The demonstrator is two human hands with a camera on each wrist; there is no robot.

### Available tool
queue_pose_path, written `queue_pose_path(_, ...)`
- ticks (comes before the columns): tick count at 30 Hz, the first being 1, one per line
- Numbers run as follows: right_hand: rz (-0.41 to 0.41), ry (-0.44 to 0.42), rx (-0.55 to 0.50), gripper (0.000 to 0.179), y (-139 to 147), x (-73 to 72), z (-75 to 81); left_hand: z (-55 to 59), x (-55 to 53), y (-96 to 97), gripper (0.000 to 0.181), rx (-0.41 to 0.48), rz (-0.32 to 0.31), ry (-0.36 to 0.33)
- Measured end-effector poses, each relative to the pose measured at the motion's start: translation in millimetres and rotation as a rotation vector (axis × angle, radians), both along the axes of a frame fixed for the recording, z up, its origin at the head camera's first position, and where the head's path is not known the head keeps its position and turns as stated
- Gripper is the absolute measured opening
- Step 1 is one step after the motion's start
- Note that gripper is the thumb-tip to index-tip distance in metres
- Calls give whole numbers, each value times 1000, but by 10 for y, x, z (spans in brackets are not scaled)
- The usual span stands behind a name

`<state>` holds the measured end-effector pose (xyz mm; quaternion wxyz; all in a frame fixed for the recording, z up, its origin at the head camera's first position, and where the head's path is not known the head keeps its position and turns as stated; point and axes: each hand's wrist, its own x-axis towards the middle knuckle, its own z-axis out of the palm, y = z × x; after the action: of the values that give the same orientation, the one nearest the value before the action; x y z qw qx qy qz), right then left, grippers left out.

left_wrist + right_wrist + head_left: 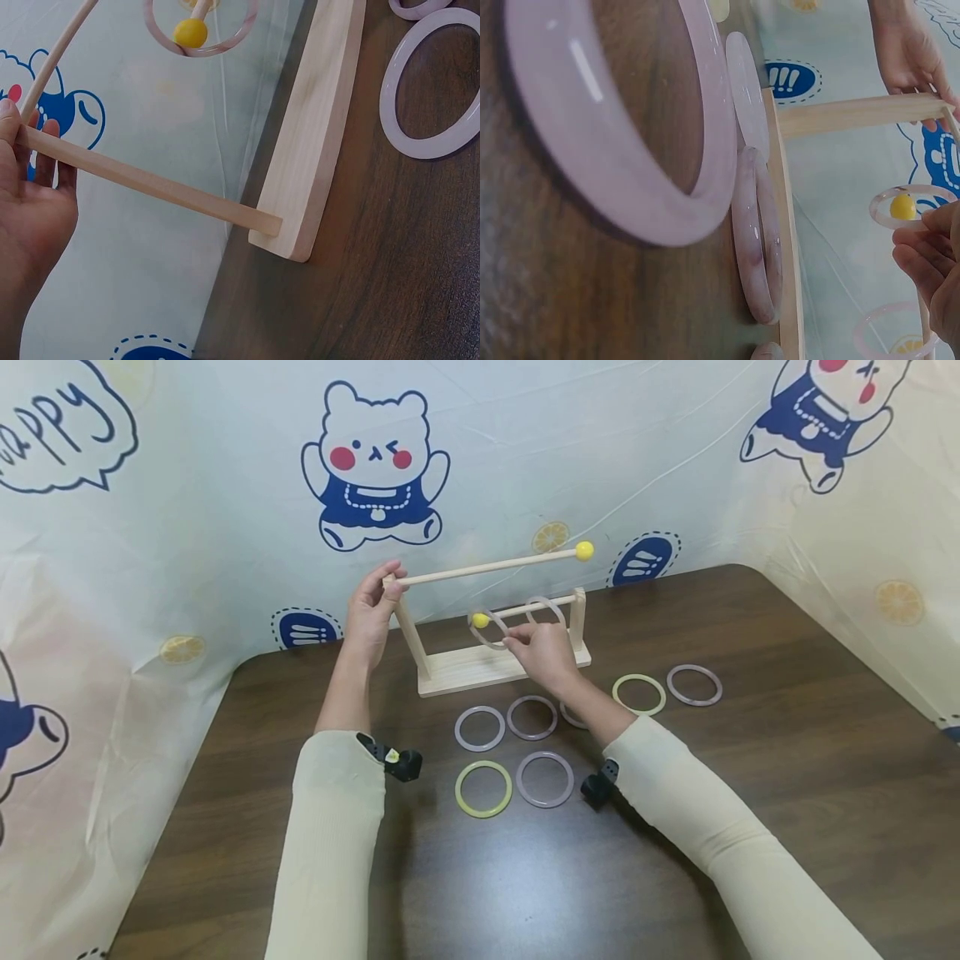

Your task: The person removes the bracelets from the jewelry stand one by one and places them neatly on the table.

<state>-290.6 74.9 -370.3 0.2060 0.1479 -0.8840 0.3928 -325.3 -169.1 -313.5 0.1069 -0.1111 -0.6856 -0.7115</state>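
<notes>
A wooden bangle rack with a flat base (pixel 468 671) stands on the table. My left hand (pixel 369 618) holds the top of its left post (pixel 412 639), thumb and fingers round the corner where the upper rod (pixel 487 567) begins. With thumb and fingertips, my right hand (pixel 546 656) pinches a pale pinkish bangle (pixel 876 206). That bangle encircles the yellow ball (pixel 480 621) at the free end of the lower rod. Farther along this rod, near the right post (pixel 577 620), hangs another pale bangle (pixel 556 605). The upper rod bears only its yellow end ball (pixel 584 552).
On the dark table (pixel 300 860), several bangles lie in front of the rack, among them a yellow-green one (pixel 483 814), a lavender one (pixel 545 804) and another yellow-green one (pixel 639 712) at the right. My right forearm partly covers one. A printed cloth (pixel 225 527) hangs behind.
</notes>
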Motion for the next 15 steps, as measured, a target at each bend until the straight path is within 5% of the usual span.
queue_pose_path(15,-30,-33,-117,15,82,31,-30,4,1,5,39,3,9,-18)
